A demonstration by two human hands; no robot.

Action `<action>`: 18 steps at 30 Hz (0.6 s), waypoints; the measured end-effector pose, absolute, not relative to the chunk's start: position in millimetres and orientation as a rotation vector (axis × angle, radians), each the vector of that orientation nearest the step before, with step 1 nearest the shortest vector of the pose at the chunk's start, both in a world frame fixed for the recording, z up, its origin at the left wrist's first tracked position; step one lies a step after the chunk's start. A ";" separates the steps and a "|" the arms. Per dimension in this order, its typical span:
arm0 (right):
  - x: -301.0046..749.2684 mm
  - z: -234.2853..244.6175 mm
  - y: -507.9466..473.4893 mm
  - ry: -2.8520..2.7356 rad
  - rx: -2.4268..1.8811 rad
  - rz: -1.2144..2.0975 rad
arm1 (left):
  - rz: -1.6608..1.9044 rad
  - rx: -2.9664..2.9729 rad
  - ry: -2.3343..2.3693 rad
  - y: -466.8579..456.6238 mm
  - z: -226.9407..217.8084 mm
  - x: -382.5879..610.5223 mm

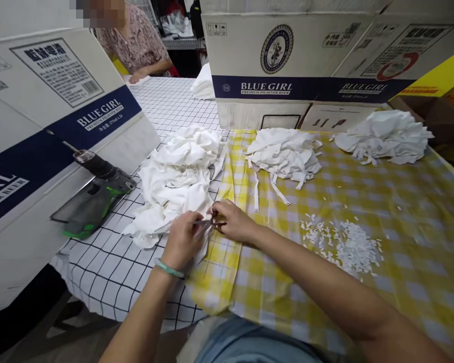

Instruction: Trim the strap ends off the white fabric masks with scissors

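My right hand is closed around the handles of small scissors. Their blades point left, toward the fingers of my left hand. My left hand, with a pale green bangle at the wrist, is closed on an edge of white cloth; part of that cloth hangs below the scissors. Whether the blades touch the cloth is hidden by the fingers. Just beyond both hands lies a crumpled heap of white cloth pieces.
A cordless drill leans by a beer carton at left. Another carton stands behind. White strapped cloth pieces, a further cloth pile and small white scraps lie rightward. Across the table sits a person.
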State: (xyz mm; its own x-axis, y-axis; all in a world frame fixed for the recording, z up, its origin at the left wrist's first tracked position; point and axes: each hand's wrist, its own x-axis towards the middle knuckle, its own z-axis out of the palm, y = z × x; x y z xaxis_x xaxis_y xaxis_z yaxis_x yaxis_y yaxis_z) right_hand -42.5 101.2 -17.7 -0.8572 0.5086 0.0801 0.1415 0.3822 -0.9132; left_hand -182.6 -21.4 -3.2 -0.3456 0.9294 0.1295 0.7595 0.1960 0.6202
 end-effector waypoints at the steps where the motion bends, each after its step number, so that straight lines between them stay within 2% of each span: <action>1: -43.6 -15.3 99.5 -2.315 -0.562 1.482 | 0.888 1.608 2.135 -28.7 3.2 -174.2; 6: 31.6 -4.3 71.3 -2.185 -0.721 1.674 | 0.853 1.624 1.437 -68.9 36.3 -130.2; 8: 71.4 -3.7 52.1 -2.050 -0.832 1.825 | 1.013 1.694 1.478 -63.3 39.2 -131.6; 11: 110.5 -9.1 26.2 -1.873 -0.972 1.916 | 1.171 1.913 1.835 -17.7 24.7 -148.0; 14: 127.3 -16.8 13.1 -1.804 -1.034 1.875 | 0.605 2.253 1.666 41.9 4.7 -156.2; 16: 133.5 -18.8 12.3 -1.845 -1.078 1.752 | 0.412 2.317 1.496 67.2 -0.3 -150.9; 18: 138.2 -16.7 16.2 -1.853 -1.126 1.583 | 0.365 2.335 1.393 75.9 1.7 -138.1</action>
